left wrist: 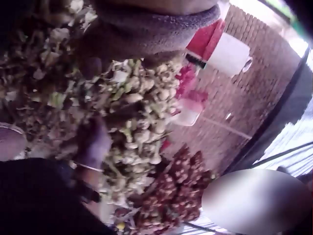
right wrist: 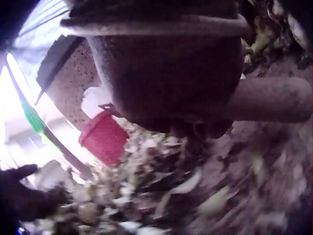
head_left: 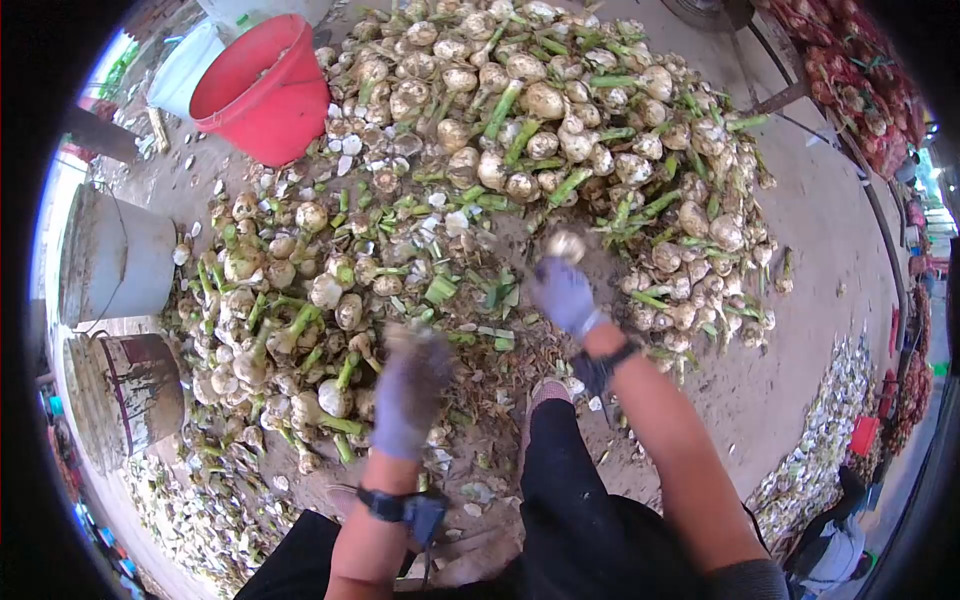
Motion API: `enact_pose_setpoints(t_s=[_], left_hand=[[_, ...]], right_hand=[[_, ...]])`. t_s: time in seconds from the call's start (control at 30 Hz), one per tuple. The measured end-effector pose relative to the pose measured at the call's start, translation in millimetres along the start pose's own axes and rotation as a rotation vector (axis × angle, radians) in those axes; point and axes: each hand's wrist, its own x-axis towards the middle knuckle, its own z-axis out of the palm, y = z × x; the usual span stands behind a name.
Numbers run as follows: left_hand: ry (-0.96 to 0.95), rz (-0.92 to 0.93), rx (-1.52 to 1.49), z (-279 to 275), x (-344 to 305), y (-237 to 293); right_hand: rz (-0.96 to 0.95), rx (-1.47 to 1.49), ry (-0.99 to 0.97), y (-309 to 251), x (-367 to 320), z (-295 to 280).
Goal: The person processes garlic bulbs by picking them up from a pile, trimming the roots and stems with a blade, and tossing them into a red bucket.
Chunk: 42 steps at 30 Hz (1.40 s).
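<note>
In the head view, my gloved right hand (head_left: pixel 567 297) pinches a pale garlic bulb (head_left: pixel 566 246) at its fingertips, over bare ground between two heaps. The right wrist view shows that hand (right wrist: pixel 171 78) dark and close, its thumb stretched to the side and the bulb out of sight. My gloved left hand (head_left: pixel 408 395) is blurred beside the left heap of bulbs (head_left: pixel 250 340); whether it holds anything cannot be made out. In the left wrist view, the left glove (left wrist: pixel 146 36) fills the top. The larger heap (head_left: pixel 600 130) has green stems and lies beyond the right hand.
A red bucket (head_left: pixel 270 95) stands at the back left, near a white bucket (head_left: pixel 185 68). Two more buckets, one pale (head_left: pixel 125 255) and one stained (head_left: pixel 145 390), are at the left edge. Cut stems and peelings (head_left: pixel 440 290) litter the ground. Red net sacks (head_left: pixel 860 80) lie at upper right.
</note>
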Motion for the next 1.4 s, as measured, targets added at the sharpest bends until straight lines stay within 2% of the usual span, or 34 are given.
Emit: enact_pose_setpoints(t_s=[0.03,0.07,0.1,0.17,0.2,0.23,0.3,0.37,0.43,0.47,0.5,0.53,0.57,0.6,0.63,0.7,0.73,0.8,0.83,0.9,0.93,0.97,1.0,1.03,1.07,1.1,1.13,1.17,1.2,1.23,1.3,1.33,1.37,1.4], left_hand=[[0.209,0.226,0.861,-15,12,-12],[0.251,0.144,0.890,-12,17,-26],[0.235,-0.043,0.871,-10,20,-28],[0.118,0.106,1.333,-76,30,-2],[-0.134,0.221,1.894,-62,13,0],[-0.117,0.210,1.894,-48,2,-8],[0.019,0.269,1.456,-19,1,-27],[-0.067,0.250,1.400,-9,-5,-31],[-0.179,0.113,0.967,-1,-13,-37],[-0.089,-0.194,0.350,11,-12,-41],[-0.083,-0.193,0.346,4,-12,-39],[-0.111,-0.052,0.680,-7,-10,-34],[-0.140,0.092,1.016,-13,-10,-31],[-0.021,-0.198,0.320,9,-8,-33],[-0.017,-0.200,0.320,8,-9,-33],[0.094,0.033,0.948,2,-10,-35],[0.096,0.030,0.952,-5,-9,-32],[0.085,0.073,1.182,-11,-6,-25],[0.086,0.065,1.184,-7,-12,-25],[-0.179,0.278,1.804,8,-30,-30],[-0.168,0.319,1.633,9,-31,-37],[-0.168,0.320,1.632,7,-33,-33],[-0.278,0.216,1.738,5,-36,-24],[-0.386,0.102,1.839,7,-39,-20],[-0.336,-0.018,1.159,7,-42,-27],[-0.162,0.167,1.439,5,-44,-26],[-0.096,0.222,1.452,9,-37,-22],[-0.044,0.266,1.464,16,-26,-22],[0.008,0.482,1.724,22,-16,-28],[-0.018,0.490,1.715,21,-5,-29],[0.159,0.684,1.578,6,12,-36],[0.184,0.683,1.476,15,10,-50],[0.176,0.682,1.470,30,7,-64],[0.038,0.815,1.144,49,5,-76]], right_hand=[[-0.377,-0.075,0.236,-2,-25,13],[-0.203,0.235,0.005,-29,-50,2],[-0.291,0.617,-0.150,-48,-72,-5],[-0.620,0.730,-0.316,-79,-101,-24],[-0.622,0.741,-0.325,-86,-105,-41],[-0.618,0.720,-0.326,-89,-111,-60],[-0.610,0.690,-0.311,-86,-112,-77],[-0.371,0.346,-0.013,-82,-110,-87],[-0.334,0.237,-0.010,-86,-102,-93],[-0.403,0.200,0.022,-86,-101,-90],[-0.473,0.165,0.053,-85,-102,-87],[-0.472,0.169,0.049,-87,-104,-88],[-0.442,0.148,-0.061,-89,-107,-91],[-0.411,0.127,-0.170,-90,-109,-93],[-0.409,0.130,-0.171,-90,-112,-91],[-0.385,0.156,-0.134,-90,-117,-84],[-0.382,0.159,-0.133,-91,-118,-82],[-0.421,0.239,0.066,-92,-119,-78],[-0.413,0.241,0.068,-87,-118,-74],[-0.352,0.216,-0.035,-71,-113,-59],[-0.355,0.228,-0.025,-67,-110,-50],[-0.357,0.228,-0.026,-46,-103,-20],[-0.230,0.047,-0.095,-15,-94,19],[-0.100,-0.127,-0.167,-5,-89,28],[-0.091,-0.113,-0.176,8,-100,33],[0.112,0.119,-0.123,10,-102,15],[0.305,0.353,-0.055,6,-96,-2],[0.295,0.353,-0.038,-3,-99,-10],[0.246,0.535,-0.082,-13,-110,-15],[0.197,0.705,-0.135,-23,-118,-22],[0.388,0.763,-0.224,-64,-124,-46],[0.390,0.751,-0.220,-69,-121,-40],[0.374,0.831,-0.289,-70,-117,-31],[0.352,0.910,-0.357,-65,-111,-21]])
